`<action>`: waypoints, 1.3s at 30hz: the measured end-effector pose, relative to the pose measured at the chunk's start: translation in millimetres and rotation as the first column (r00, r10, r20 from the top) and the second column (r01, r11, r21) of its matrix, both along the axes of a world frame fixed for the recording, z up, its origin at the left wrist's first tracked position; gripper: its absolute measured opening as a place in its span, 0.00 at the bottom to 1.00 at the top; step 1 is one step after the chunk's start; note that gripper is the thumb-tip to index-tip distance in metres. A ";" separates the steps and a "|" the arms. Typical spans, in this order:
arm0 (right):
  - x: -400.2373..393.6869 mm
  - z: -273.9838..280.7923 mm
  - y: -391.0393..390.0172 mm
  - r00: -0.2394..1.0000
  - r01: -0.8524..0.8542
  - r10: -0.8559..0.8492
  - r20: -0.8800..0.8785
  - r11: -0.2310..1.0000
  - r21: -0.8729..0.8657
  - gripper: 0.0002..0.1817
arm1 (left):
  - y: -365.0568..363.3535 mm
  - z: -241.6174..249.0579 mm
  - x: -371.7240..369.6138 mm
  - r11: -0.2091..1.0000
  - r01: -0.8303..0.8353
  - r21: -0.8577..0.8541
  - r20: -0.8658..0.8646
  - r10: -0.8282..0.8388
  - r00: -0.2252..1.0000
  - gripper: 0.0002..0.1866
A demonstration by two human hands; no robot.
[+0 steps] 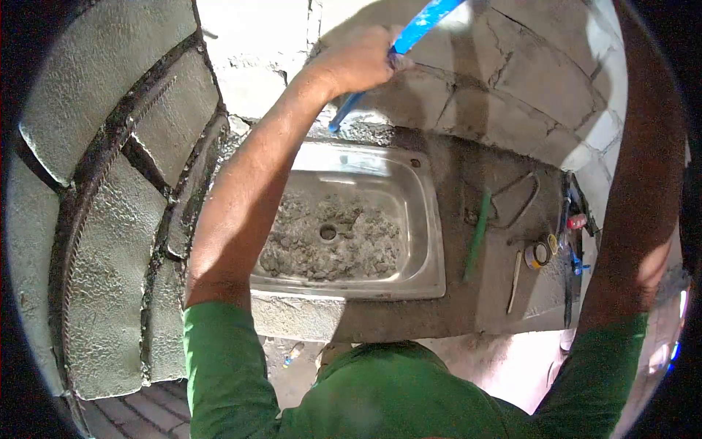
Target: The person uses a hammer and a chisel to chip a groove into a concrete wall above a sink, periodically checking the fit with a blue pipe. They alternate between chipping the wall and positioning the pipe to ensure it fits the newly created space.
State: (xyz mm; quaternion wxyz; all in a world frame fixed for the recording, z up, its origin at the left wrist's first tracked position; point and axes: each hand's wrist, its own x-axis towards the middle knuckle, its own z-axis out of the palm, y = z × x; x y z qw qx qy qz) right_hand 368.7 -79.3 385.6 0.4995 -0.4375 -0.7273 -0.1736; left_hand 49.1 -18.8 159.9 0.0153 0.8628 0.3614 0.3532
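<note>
My left hand (369, 60) is closed around a blue pipe (425, 25), near the block wall above the sink. The pipe slants from a low end just above the sink's back edge up past the top of the view. My right forearm (638, 175) reaches up along the right side, and its hand lies outside the frame. Below my left hand sits a steel sink (433, 256), its basin strewn with grey rubble (322, 252) around the drain hole.
Right of the sink, the counter (395, 322) holds a green strip (479, 234), a thin stick (515, 282), a roll of tape (538, 254) and a bent frame-like tool (523, 201). A small blue fitting (579, 265) lies farther right. Rough block walls (110, 271) stand left and behind.
</note>
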 end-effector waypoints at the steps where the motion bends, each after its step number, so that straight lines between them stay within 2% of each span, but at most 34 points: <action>1: -8.3 2.4 13.2 1.000 0.000 0.000 0.007 1.000 -0.017 0.26 | 7.2 -1.6 -3.9 0.999 -0.038 -0.030 0.039 0.039 0.998 0.20; 3: -24.2 9.9 41.3 1.000 0.013 -0.012 0.021 0.999 -0.037 0.26 | 23.5 -8.4 -10.5 0.995 -0.079 -0.063 0.080 0.084 0.993 0.20; 6: -39.3 12.6 66.0 0.998 0.053 -0.052 0.037 0.997 -0.047 0.26 | 44.5 -16.3 -16.3 0.998 -0.033 -0.062 0.099 0.039 0.994 0.16; 9: -45.9 14.5 72.5 0.997 0.057 -0.058 0.048 0.998 0.006 0.27 | 41.4 -17.8 -24.2 0.995 -0.104 0.015 0.154 0.100 0.983 0.16; 11: -48.5 18.4 58.8 0.998 0.033 -0.038 0.052 0.995 0.091 0.27 | 20.7 5.1 -32.0 0.997 0.031 0.071 0.364 -0.055 0.930 0.14; 12: -50.6 19.4 48.3 0.998 0.024 -0.034 0.058 0.988 0.153 0.27 | 10.4 22.1 -36.2 0.979 0.024 0.204 0.345 -0.095 0.934 0.17; 14: -56.7 9.4 17.4 0.997 -0.031 0.011 0.080 0.966 0.255 0.27 | -30.3 67.1 -30.3 0.971 0.193 -0.140 0.464 -0.108 0.879 0.15; 15: -61.7 -1.2 -4.6 0.994 -0.082 0.059 0.092 0.961 0.266 0.27 | -53.3 88.7 -20.2 0.971 0.194 -0.139 0.465 -0.109 0.878 0.15; 16: -63.3 -24.1 -25.0 0.988 -0.137 0.119 0.099 0.971 0.198 0.27 | -76.2 108.4 -6.5 0.947 0.071 -0.315 0.475 0.092 0.875 0.13; 17: -63.7 -56.5 -42.3 0.978 -0.191 0.190 0.081 0.982 0.001 0.27 | -78.0 113.4 -0.2 0.957 0.064 -0.283 0.474 0.082 0.877 0.13; 18: -67.2 -97.4 -57.8 0.969 -0.217 0.242 0.047 0.928 -0.302 0.28 | -66.1 104.3 7.9 0.981 0.074 -0.177 0.492 0.023 0.870 0.13; 19: -74.4 -132.8 -66.4 0.962 -0.230 0.271 -0.008 0.798 -0.558 0.28 | -45.7 88.8 15.7 0.997 0.073 0.003 0.493 -0.065 0.867 0.13; 20: -80.1 -164.9 -70.0 0.957 -0.259 0.270 -0.108 0.623 -0.738 0.28 | -28.8 72.3 28.2 0.984 0.051 0.168 0.486 -0.128 0.864 0.14; 21: -83.3 -193.3 -69.7 0.946 -0.316 0.226 -0.231 0.498 -0.808 0.28 | -23.4 59.2 45.9 0.976 0.054 0.209 0.532 -0.160 0.832 0.14; 22: -82.4 -214.6 -66.8 0.934 -0.358 0.175 -0.313 0.454 -0.816 0.28 | -21.1 45.5 66.1 0.978 0.081 0.191 0.602 -0.182 0.777 0.15; 23: -77.2 -236.2 -63.6 0.932 -0.362 0.175 -0.317 0.451 -0.815 0.28 | -29.9 37.7 87.1 0.967 0.244 0.077 0.779 -0.211 0.590 0.14; 24: -73.1 -254.4 -61.0 0.870 -0.403 0.058 -0.489 0.654 -0.640 0.32 | -39.1 30.1 107.9 0.916 0.400 0.036 0.924 -0.184 0.337 0.14; 25: -65.1 -258.3 -61.5 0.815 -0.396 0.012 -0.580 0.742 -0.541 0.33 | -41.3 20.8 134.2 0.911 0.410 -0.038 0.966 -0.072 0.250 0.14; 26: -57.1 -262.2 -61.9 0.750 -0.368 -0.013 -0.661 0.823 -0.433 0.35 | -48.7 12.6 147.6 0.912 0.409 -0.042 0.965 -0.070 0.255 0.14; 27: -33.1 -259.4 -63.2 0.358 -0.574 0.160 -0.920 0.815 -0.082 0.33 | -58.7 4.5 158.1 0.803 0.581 -0.131 0.983 0.031 0.178 0.14; 28: -11.3 -255.7 -64.7 -0.115 -0.592 0.313 -0.943 0.740 0.319 0.32 | -66.2 -2.7 167.4 0.652 0.735 -0.187 0.982 0.146 0.120 0.14; 29: 2.5 -250.3 -65.0 -0.115 -0.590 0.312 -0.943 0.742 0.318 0.32 | -68.7 -10.5 178.1 0.650 0.736 -0.188 0.982 0.147 0.121 0.14; 31: 28.5 -232.9 -62.0 -0.081 -0.495 0.594 -0.800 0.673 0.550 0.30 | -71.4 -29.7 194.1 0.472 0.859 -0.198 0.974 0.191 0.120 0.13; 32: 53.8 -218.8 -59.5 -0.080 -0.498 0.592 -0.802 0.673 0.546 0.30 | -75.3 -39.9 191.2 0.474 0.858 -0.197 0.974 0.194 0.117 0.13; 33: 83.3 -200.8 -55.5 -0.064 -0.796 0.704 -0.707 0.392 0.462 0.26 | -79.9 -49.6 181.3 0.446 0.862 -0.238 0.942 -0.108 0.317 0.12; 35: 91.5 -172.5 -48.0 -0.111 -0.964 0.797 -0.594 0.060 0.260 0.23 | -92.3 -60.9 160.1 0.438 0.852 -0.285 0.786 -0.402 0.470 0.13; 36: 83.7 -161.3 -44.4 0.287 -0.877 0.835 -0.470 0.427 0.222 0.20 | -99.7 -65.9 149.5 0.602 0.780 -0.173 0.701 -0.481 0.527 0.14; 37: 83.3 -144.6 -37.5 0.350 -0.850 0.815 -0.461 0.483 0.209 0.17 | -103.1 -70.1 138.1 0.726 0.687 -0.034 0.603 -0.533 0.594 0.14; 38: 82.8 -127.8 -30.7 0.411 -0.820 0.791 -0.453 0.538 0.196 0.14 | -98.3 -74.8 125.8 0.885 0.466 -0.024 0.451 -0.406 0.795 0.16; 39: 67.9 -114.3 -24.3 0.435 -0.795 0.775 -0.458 0.570 0.209 0.14 | -89.7 -78.8 110.4 0.975 0.218 0.033 0.295 -0.218 0.930 0.18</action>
